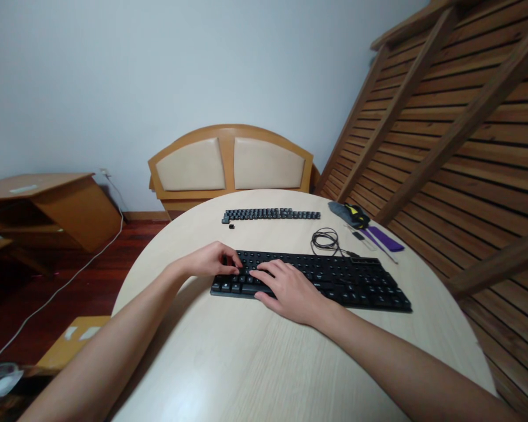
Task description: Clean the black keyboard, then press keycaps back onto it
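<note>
A black keyboard (356, 281) lies on the round table (255, 363) in front of me. Bare spots without keycaps show over much of its upper part, while the bottom-left rows carry caps. At its left end, my left hand (209, 259) bends over the keys with thumb and index fingertips brought close together; anything between them is too small to make out. Just beside it, my right hand (290, 290) rests across the lower middle of the keyboard, fingers stretched out and apart, holding nothing. Behind the keyboard, loose black keycaps (264, 214) stand in rows, and one single keycap (232, 226) sits apart.
A coiled black cable (325, 239) lies behind the keyboard. To the right are a grey and yellow-black item (354, 217), a purple strip (386, 239) and a thin metal tool (382, 249). Wooden slats (462, 117) lean at the right; a headboard (229, 158) stands beyond the table.
</note>
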The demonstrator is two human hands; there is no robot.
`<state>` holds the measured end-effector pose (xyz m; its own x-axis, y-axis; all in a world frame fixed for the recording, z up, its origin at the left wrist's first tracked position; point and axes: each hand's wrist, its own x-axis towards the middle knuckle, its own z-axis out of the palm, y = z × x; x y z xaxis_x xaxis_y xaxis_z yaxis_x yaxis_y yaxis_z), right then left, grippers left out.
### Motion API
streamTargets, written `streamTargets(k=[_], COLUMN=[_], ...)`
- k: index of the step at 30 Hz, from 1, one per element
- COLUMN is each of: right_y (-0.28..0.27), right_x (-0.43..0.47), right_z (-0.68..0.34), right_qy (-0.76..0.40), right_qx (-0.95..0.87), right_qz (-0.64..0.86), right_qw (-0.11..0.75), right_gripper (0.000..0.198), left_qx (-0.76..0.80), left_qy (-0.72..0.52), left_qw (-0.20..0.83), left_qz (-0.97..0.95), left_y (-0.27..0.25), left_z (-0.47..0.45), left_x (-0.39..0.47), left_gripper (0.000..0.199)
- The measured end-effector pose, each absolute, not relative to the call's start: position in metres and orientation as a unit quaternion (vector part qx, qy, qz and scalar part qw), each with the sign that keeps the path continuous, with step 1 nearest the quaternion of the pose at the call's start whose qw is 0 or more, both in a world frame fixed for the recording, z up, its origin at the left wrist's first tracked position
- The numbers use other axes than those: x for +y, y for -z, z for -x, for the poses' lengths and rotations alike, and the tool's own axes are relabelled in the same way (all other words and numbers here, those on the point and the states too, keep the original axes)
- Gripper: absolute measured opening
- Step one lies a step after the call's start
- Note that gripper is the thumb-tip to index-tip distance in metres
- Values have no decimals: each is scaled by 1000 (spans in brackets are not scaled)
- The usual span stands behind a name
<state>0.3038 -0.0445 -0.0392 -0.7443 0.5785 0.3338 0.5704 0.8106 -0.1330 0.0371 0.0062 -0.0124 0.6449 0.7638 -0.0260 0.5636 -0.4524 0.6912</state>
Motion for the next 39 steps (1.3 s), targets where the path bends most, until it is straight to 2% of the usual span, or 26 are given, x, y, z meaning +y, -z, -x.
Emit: streamTargets(k=[20,39], right_y=[40,40], right_x=[-44,-44], right_z=[-303,-303], right_qy=[-10,-10], right_qx=[-933,-933], right_qz=[307,305], right_qw=[187,191], right_gripper=[44,44], left_qx=[381,353], left_qy=[-140,-130], left_qw=[285,242], left_qz=[-868,-894], left_y=[8,2], left_z=[-42,-49], left_x=[2,0], left_gripper=[14,15])
